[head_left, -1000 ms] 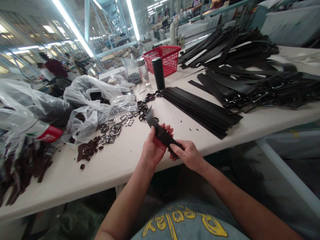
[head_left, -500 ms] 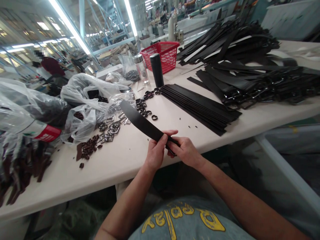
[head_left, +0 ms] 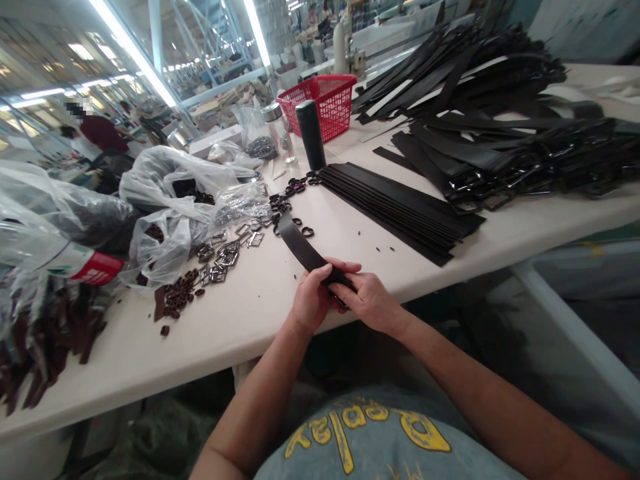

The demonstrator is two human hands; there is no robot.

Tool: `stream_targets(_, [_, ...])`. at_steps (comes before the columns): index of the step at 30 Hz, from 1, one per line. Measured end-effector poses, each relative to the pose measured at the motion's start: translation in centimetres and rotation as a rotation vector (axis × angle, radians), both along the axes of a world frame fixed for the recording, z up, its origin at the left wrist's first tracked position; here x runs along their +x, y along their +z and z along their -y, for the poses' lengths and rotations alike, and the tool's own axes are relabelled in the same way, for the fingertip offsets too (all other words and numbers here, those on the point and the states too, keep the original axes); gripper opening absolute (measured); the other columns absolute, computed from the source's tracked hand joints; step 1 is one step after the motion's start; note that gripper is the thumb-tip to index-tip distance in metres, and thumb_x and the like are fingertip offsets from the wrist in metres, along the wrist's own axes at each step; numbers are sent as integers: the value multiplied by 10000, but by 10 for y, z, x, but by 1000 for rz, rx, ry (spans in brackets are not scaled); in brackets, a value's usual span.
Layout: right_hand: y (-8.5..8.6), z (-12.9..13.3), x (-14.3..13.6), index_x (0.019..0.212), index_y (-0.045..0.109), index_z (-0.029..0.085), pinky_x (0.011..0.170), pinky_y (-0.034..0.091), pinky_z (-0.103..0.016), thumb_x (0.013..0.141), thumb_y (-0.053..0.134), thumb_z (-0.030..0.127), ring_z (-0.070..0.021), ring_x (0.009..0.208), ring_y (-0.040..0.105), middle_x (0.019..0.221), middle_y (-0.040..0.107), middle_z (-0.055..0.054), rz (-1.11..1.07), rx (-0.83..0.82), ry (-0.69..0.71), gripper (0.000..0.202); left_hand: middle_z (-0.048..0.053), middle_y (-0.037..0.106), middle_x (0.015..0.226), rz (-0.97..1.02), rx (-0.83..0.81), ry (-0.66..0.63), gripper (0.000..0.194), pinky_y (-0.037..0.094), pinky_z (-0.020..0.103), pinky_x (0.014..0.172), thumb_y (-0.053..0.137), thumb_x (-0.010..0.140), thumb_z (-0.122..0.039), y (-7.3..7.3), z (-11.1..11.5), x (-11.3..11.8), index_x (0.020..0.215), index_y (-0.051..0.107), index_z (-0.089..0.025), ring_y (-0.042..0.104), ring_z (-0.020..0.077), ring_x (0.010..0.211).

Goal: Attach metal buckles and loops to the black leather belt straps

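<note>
A black leather strap [head_left: 301, 248] slants up and away from my two hands, its free end raised above the table. My left hand [head_left: 311, 298] is closed on it, thumb on top and fingers beneath. Close beside, my right hand [head_left: 371, 301] grips the strap's near end, where a fold or fitting is mostly hidden by the fingers. Just past the strap's tip lie black belt loops [head_left: 307, 232] and several metal buckles [head_left: 227, 257]. To the right, a row of flat black straps [head_left: 395, 210] lies overlapped on the table.
Clear plastic bags [head_left: 165, 180] and small brown loops [head_left: 180, 297] fill the left side, with brown straps [head_left: 55, 327] at the edge. Behind stand a black bottle [head_left: 311, 135], a glass bottle [head_left: 281, 137] and a red basket [head_left: 333, 110]. Buckled black straps [head_left: 520, 160] pile up at right.
The strap's free end has drawn back toward my hands and swung slightly right, so less of it sticks out. Both hands stay closed on it in nearly the same place.
</note>
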State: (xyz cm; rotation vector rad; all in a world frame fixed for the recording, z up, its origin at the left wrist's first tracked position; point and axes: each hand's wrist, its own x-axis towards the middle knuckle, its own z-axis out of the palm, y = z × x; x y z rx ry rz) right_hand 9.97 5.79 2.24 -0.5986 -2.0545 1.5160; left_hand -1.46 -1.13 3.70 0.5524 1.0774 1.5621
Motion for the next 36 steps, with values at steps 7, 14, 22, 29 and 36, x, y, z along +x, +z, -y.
stream_targets(7, [0, 1, -3, 798, 654, 168, 500, 478, -239, 908, 518, 317, -146, 486, 611, 550, 636, -8, 9, 13, -38, 230, 115, 750, 1029, -116, -2, -3, 339, 402, 233, 369, 573, 830, -414, -3, 0, 1, 955, 728, -139, 580, 142, 524])
stream_targets(14, [0, 2, -2, 667, 574, 190, 498, 471, -235, 902, 532, 363, -141, 479, 603, 559, 640, -14, 9, -30, -38, 295, 112, 719, 1110, -168, -29, 20, 440, 472, 237, 419, 610, 860, -494, -8, 5, -2, 1139, 689, -163, 611, 139, 583])
stream_targets(22, [-1, 1, -7, 774, 599, 185, 482, 451, -223, 884, 547, 348, -141, 476, 609, 564, 638, 5, 48, -4, -46, 203, 72, 745, 960, -2, -20, 196, 428, 505, 256, 438, 790, 677, -247, -9, 12, -2, 1072, 650, -161, 622, 137, 529])
stream_targets(29, [-2, 0, -2, 803, 632, 157, 541, 506, -225, 879, 556, 319, -155, 588, 639, 641, 659, -15, 12, -69, 5, 195, 80, 764, 909, 17, 8, 317, 386, 506, 251, 520, 782, 686, -232, -14, 8, 4, 1035, 628, -171, 681, 183, 655])
stream_targets(36, [3, 0, -5, 816, 616, 170, 479, 498, -217, 885, 554, 359, -135, 470, 616, 599, 657, 0, 39, -159, -9, 211, 65, 762, 989, 98, 122, 269, 293, 561, 322, 630, 751, 715, -182, -17, 11, 1, 997, 670, -187, 670, 165, 654])
